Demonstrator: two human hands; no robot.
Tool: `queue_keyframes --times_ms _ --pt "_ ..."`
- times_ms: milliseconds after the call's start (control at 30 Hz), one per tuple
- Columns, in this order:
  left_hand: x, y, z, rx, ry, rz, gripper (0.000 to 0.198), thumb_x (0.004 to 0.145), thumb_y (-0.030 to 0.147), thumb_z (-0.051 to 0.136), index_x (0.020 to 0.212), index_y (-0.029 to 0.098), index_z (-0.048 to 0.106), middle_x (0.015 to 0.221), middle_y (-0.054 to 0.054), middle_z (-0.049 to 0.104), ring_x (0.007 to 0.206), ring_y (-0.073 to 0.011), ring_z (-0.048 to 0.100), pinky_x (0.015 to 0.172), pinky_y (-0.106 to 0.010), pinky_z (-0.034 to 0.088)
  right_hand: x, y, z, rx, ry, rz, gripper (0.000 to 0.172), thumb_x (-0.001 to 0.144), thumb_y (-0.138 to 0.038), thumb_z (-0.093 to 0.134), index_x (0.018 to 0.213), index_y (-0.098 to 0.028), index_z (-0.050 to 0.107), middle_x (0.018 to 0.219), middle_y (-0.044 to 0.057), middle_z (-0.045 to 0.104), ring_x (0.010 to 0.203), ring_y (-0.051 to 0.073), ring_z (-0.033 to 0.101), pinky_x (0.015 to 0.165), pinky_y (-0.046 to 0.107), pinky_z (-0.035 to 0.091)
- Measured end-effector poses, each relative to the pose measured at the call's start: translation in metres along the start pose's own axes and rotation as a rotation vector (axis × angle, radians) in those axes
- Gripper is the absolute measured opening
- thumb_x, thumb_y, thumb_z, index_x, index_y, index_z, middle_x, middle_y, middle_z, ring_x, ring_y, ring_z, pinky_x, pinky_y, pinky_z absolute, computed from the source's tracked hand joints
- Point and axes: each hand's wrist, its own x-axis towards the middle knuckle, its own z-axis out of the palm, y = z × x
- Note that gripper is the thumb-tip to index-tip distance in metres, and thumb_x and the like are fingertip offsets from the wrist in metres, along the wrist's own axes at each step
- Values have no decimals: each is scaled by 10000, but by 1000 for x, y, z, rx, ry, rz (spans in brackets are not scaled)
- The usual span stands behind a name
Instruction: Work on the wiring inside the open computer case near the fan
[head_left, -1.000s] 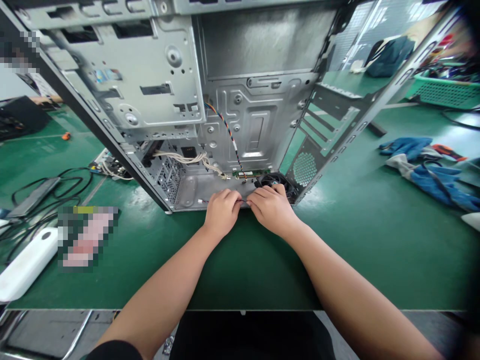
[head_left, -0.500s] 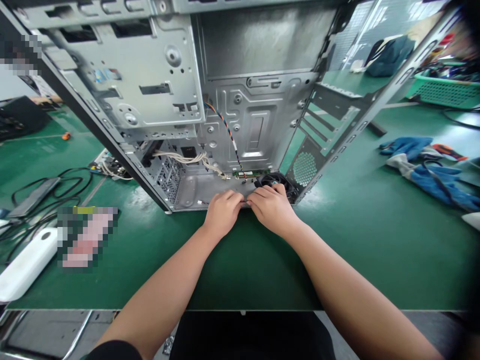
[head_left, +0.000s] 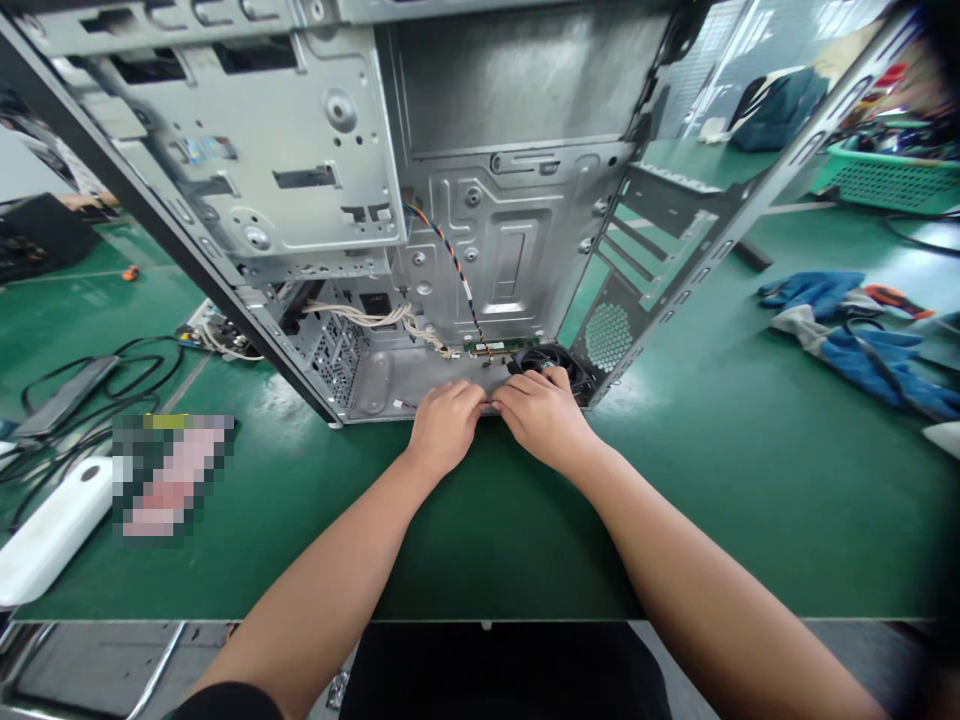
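An open metal computer case (head_left: 517, 240) stands on the green table. At its lower front edge, my left hand (head_left: 448, 425) and my right hand (head_left: 541, 412) meet, fingertips almost touching. Both have curled, closed fingers; whatever they pinch is too small and hidden to name. Just behind my right hand lies a black fan (head_left: 551, 358). A green memory-like board (head_left: 501, 347) is on the case floor beyond the fingers. The striped cable (head_left: 451, 255) hangs down to that board, and a bundle of white wires (head_left: 375, 316) runs at the left inside.
On the left are black cables (head_left: 71, 370), a long white object (head_left: 56, 530) and a small circuit board (head_left: 214, 335). Blue gloves (head_left: 862, 350) and a green basket (head_left: 892, 178) lie on the right. The table's front edge (head_left: 525, 618) runs close to my body.
The view has shifted very slightly. Both hands keep nearly the same place and pose at the lower edge of the case.
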Motion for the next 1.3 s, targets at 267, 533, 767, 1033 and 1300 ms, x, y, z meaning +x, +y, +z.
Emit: queue_keyframes --times_ms 267,533,767,1033,1300 --pt "-1 -1 2 -16 5 -7 101 939 216 513 853 212 567 837 -11 628 811 -182 584 721 -306 418 0 -1 0 -14 -7 -1 279 949 -224 426 802 -182 660 775 45 623 802 181 491 813 355 212" --pt "-2 -1 4 -60 32 -4 82 937 212 514 879 202 572 846 -21 611 814 -180 582 746 -307 436 1 -1 -2 -21 -10 -5 273 949 -209 427 805 -179 656 776 46 634 793 178 496 814 355 211" --pt "-1 0 0 -23 4 5 119 949 234 504 857 202 573 834 -19 617 809 -184 583 736 -305 425 1 -1 -1 -26 -12 -3 278 956 -222 427 797 -175 651 787 46 640 796 180 504 812 352 214" --pt "-1 2 0 23 -16 1 126 952 238 502 843 206 557 820 -11 630 798 -187 584 709 -308 409 0 -1 -1 -18 -8 -3 295 959 -221 406 795 -175 647 769 46 624 791 177 489 812 353 207" --pt "0 2 0 6 -18 -14 127 949 233 500 837 209 553 815 -7 628 802 -186 584 713 -307 415 1 -1 0 -16 -9 -4 269 953 -228 433 798 -178 647 771 39 622 793 176 489 809 353 209"
